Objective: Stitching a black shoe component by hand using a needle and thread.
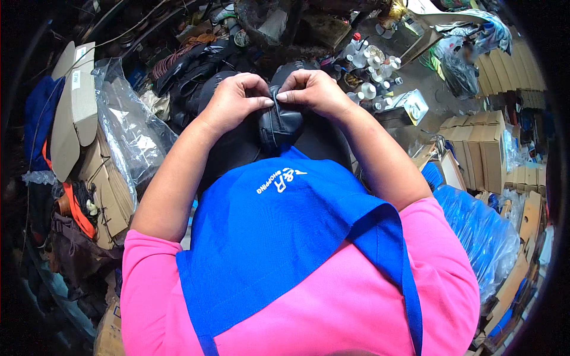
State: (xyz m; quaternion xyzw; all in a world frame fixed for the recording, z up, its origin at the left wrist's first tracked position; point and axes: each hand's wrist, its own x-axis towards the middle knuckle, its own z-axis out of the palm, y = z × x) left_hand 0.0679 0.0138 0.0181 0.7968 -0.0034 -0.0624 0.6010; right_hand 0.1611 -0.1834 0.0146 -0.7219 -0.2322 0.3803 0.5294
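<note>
Between my knees hangs a black, leather-like piece (280, 126) with seams and folds; I cannot tell what it is. My left hand (239, 99) pinches its upper edge between thumb and fingers. From the other side my right hand (314, 92) pinches the same edge, thumb tip close to the left thumb. Both hands are closed, fingertips nearly meeting. The lower end of the piece rests near the hem of my blue apron (261, 231), which lies over a pink shirt.
Several plastic bottles (369, 90) crowd the floor at the far right. Folded cardboard (475, 139) and a blue plastic-wrapped bundle (475, 231) stand at right. On the left, clear plastic sheeting (133, 118) lies against cardboard pieces (86, 113). Dark clutter fills the far side.
</note>
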